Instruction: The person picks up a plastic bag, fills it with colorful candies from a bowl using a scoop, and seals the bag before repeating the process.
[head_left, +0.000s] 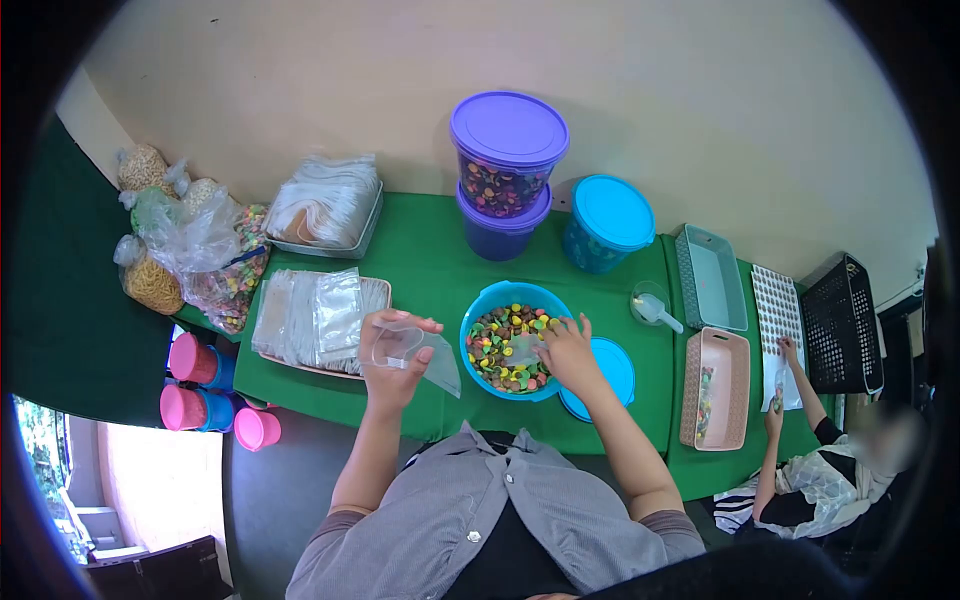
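Inside the blue tub (pixel 512 291), reaches among multicoloured pieces (pixel 490 345) with the half-curled right hand (pixel 570 352), at a translucent item (pixel 524 349); cannot tell whether gripped or merely touched. Left of the tub, pinches a clear bag (pixel 442 367) and round clear piece (pixel 396 345) with the left hand (pixel 386 376). Faces stacked purple containers (pixel 508 130) behind the tub.

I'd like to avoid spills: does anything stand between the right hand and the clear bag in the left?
The left rim of the blue bowl lies between the right hand and the clear bag in the left hand; above that rim, nothing visible blocks the way.
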